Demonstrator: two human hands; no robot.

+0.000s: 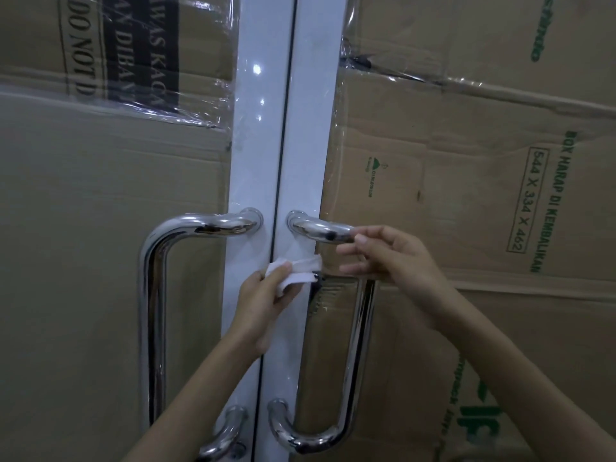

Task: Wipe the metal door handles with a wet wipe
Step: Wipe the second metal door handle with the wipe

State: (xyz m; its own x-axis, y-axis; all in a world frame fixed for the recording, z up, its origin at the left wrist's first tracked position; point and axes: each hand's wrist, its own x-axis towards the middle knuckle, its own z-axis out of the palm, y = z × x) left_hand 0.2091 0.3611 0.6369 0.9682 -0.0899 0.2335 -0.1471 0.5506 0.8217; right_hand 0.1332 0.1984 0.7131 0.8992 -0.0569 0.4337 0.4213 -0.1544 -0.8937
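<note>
A crumpled white wet wipe [298, 272] is pinched in the left hand [266, 296] between two curved shiny chrome door handles [336, 232] on white doors, while the right hand [396, 261], fingers loosely spread, touches the right handle.

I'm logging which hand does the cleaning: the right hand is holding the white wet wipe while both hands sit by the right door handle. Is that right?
Not quite. In the head view the left hand pinches the wet wipe; the right hand holds nothing, its fingers straight by the right door handle. Both hands are indeed by that handle.
</note>
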